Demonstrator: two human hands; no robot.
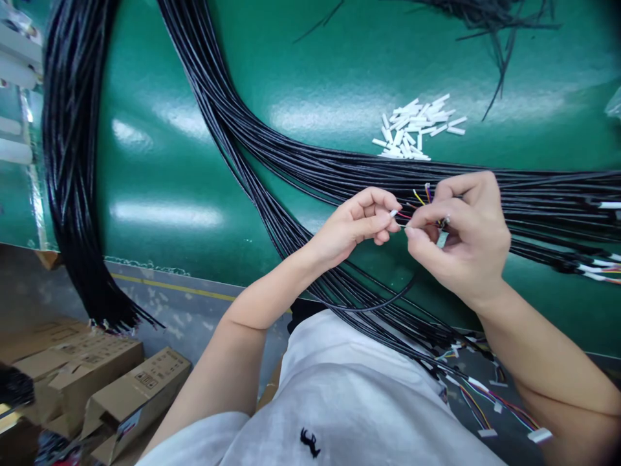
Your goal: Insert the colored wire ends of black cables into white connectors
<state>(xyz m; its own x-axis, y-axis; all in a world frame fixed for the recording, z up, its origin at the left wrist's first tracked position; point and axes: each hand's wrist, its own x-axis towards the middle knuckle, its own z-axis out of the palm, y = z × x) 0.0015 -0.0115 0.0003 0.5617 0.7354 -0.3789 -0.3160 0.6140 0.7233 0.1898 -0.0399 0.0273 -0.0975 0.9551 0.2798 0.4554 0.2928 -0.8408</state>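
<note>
1. Left hand (pixel 356 225): fingers closed on one short white sleeve (pixel 393 213), above the green tabletop (pixel 160 194).
2. Right hand (pixel 463 236): thumb and forefinger pinched on thin coloured wires (pixel 403 215), near the left fingertips.
3. Black cables (pixel 301 152): long bundle, running behind and beneath both hands.
4. White sleeve pile (pixel 412 126): loose, on the tabletop beyond the cables.

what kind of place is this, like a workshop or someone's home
Probably a cable assembly workshop: long bundles of black cables lie across a green worktop, beside a pile of short white tubes, with cardboard boxes on the floor.
</note>
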